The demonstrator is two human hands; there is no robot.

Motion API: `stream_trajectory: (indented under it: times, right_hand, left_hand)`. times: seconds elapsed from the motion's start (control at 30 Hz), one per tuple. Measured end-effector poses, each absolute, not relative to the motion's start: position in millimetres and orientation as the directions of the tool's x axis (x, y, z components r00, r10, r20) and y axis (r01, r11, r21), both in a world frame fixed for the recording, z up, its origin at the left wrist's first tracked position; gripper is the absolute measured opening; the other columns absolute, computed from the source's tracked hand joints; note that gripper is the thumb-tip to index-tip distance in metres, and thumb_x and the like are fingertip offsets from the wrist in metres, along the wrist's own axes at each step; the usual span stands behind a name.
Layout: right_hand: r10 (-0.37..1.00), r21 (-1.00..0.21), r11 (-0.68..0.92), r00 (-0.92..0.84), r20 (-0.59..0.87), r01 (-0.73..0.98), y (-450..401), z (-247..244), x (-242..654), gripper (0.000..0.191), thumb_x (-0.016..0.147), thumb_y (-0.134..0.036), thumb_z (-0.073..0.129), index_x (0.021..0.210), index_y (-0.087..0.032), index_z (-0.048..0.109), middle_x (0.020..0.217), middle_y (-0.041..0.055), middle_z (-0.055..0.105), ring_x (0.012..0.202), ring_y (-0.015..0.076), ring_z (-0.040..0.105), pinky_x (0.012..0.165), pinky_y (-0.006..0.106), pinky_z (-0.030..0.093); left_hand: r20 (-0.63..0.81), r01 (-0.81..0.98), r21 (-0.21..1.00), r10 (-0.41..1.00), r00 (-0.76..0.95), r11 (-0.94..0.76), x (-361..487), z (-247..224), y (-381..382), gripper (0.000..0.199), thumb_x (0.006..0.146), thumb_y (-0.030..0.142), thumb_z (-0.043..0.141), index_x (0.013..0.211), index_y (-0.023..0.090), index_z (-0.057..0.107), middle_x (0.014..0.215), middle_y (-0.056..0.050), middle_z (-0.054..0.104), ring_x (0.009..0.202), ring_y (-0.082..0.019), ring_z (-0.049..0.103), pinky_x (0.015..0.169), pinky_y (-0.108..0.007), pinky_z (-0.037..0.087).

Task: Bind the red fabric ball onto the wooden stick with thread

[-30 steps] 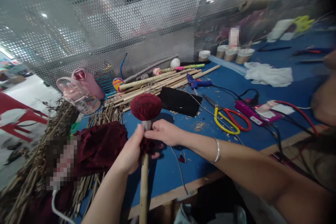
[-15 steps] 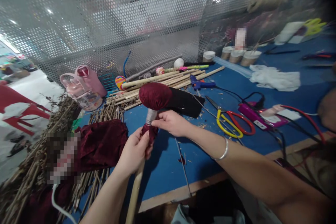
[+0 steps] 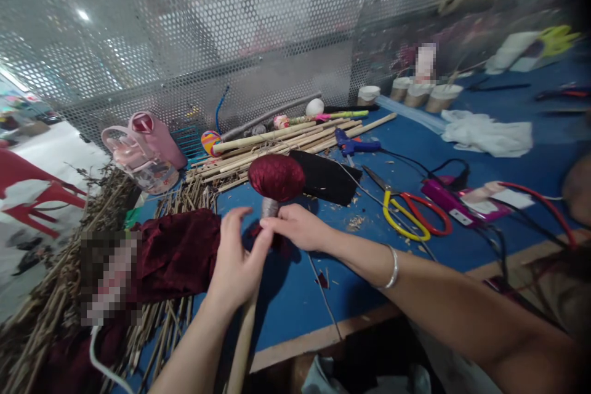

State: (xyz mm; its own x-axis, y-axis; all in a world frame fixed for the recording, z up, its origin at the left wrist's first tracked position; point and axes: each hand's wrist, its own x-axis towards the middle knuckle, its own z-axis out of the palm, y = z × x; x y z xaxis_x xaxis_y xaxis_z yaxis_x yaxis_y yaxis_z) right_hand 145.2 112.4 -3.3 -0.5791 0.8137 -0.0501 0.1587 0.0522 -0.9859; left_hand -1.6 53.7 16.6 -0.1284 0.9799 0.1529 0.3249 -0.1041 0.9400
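Cloth (image 3: 277, 176) already covers the round end of this stick (image 3: 244, 341), with grey binding (image 3: 269, 207) at the neck; dark red stuff below looks loose, so I'd call that bit unfinished. Whole thing's tilted over the worktop (image 3: 286, 314). Right hand (image 3: 302, 228) has its grip pinched on the neck; left hand (image 3: 237, 265) is spread, thumb by the other thumb. Scissors (image 3: 406, 212) sit well off right, but burgundy fabric (image 3: 180, 252) and dry stems (image 3: 196, 196) crowd the left.
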Motion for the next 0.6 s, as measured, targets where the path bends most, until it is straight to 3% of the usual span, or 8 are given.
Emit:
stream_trajectory:
  times: [0.03, 0.1, 0.17, 0.27, 0.37, 0.47, 0.6]
  right_hand:
    - [0.794, -0.988, 0.063, -0.606, -0.037, 0.142, 110.6, -3.2, 143.4, 0.036, 0.08, -0.046, 0.049, 0.068, -0.012, 0.052, 0.059, -0.002, 0.043, 0.055, 0.0069, 0.037, 0.05, 0.02, 0.03]
    - [0.76, -0.984, 0.116, -0.65, 0.0, 0.135, 106.3, -2.1, 140.1, 0.031, 0.079, -0.04, 0.051, 0.064, -0.013, 0.05, 0.058, -0.0028, 0.043, 0.054, 0.0059, 0.036, 0.049, 0.019, 0.029]
    - [0.731, -0.977, 0.147, -0.682, 0.003, 0.154, 102.2, 0.5, 138.4, 0.028, 0.079, -0.034, 0.051, 0.061, -0.013, 0.049, 0.055, -0.0029, 0.044, 0.051, 0.0052, 0.037, 0.047, 0.017, 0.03]
    - [0.697, -0.975, 0.083, -0.711, -0.091, 0.206, 98.8, 6.1, 139.6, 0.024, 0.081, -0.028, 0.046, 0.064, -0.012, 0.052, 0.05, -0.0016, 0.051, 0.045, 0.0059, 0.042, 0.046, 0.017, 0.035]
    - [0.64, -0.976, 0.038, -0.755, -0.141, 0.214, 98.5, 11.1, 142.9, 0.022, 0.083, -0.023, 0.043, 0.069, -0.011, 0.055, 0.05, -0.0011, 0.053, 0.044, 0.0066, 0.045, 0.047, 0.018, 0.037]
    - [0.655, -0.972, 0.127, -0.753, -0.069, 0.2, 101.1, 12.7, 145.4, 0.022, 0.083, -0.026, 0.047, 0.07, -0.01, 0.057, 0.057, -0.0002, 0.055, 0.052, 0.0071, 0.047, 0.052, 0.018, 0.037]
    - [0.782, -0.946, 0.222, -0.623, 0.028, 0.237, 107.5, 13.2, 149.8, 0.034, 0.081, -0.04, 0.053, 0.069, -0.009, 0.059, 0.064, 0.0009, 0.055, 0.06, 0.009, 0.047, 0.055, 0.02, 0.037]
  left_hand:
    - [0.122, 0.222, 0.971, 0.98, -0.154, -0.086, -3.7, 16.8, 56.0, 0.044, 0.077, 0.042, 0.061, 0.116, 0.023, 0.053, 0.121, -0.008, 0.053, 0.112, -0.022, 0.05, 0.085, -0.027, 0.042]
    - [0.016, 0.069, 0.998, 0.993, -0.114, -0.008, -6.0, 15.3, 59.2, 0.05, 0.083, 0.049, 0.051, 0.125, 0.023, 0.046, 0.126, -0.009, 0.052, 0.116, -0.022, 0.049, 0.089, -0.029, 0.042]
    - [-0.068, 0.061, 0.996, 0.998, 0.002, 0.068, -5.4, 12.3, 59.9, 0.05, 0.084, 0.055, 0.045, 0.116, 0.018, 0.055, 0.111, -0.01, 0.061, 0.106, -0.022, 0.056, 0.084, -0.029, 0.045]
    - [-0.171, 0.132, 0.979, 0.977, 0.13, 0.154, -1.6, 10.6, 56.4, 0.051, 0.082, 0.059, 0.043, 0.1, 0.015, 0.061, 0.082, -0.008, 0.066, 0.073, -0.019, 0.063, 0.062, -0.027, 0.049]
    - [-0.245, 0.13, 0.966, 0.952, 0.185, 0.224, 0.6, 14.8, 51.8, 0.053, 0.077, 0.063, 0.047, 0.098, 0.015, 0.058, 0.06, -0.003, 0.062, 0.048, -0.015, 0.057, 0.045, -0.024, 0.045]
    - [-0.284, 0.11, 0.957, 0.939, 0.193, 0.267, 0.5, 17.6, 50.2, 0.054, 0.073, 0.066, 0.05, 0.094, 0.016, 0.055, 0.048, 0.002, 0.055, 0.037, -0.012, 0.05, 0.036, -0.02, 0.037]
    - [-0.293, -0.206, 0.914, 0.92, 0.261, 0.35, 2.2, 13.3, 53.8, 0.047, 0.072, 0.063, 0.056, 0.078, 0.018, 0.049, 0.048, 0.007, 0.044, 0.033, -0.002, 0.032, 0.034, -0.013, 0.028]
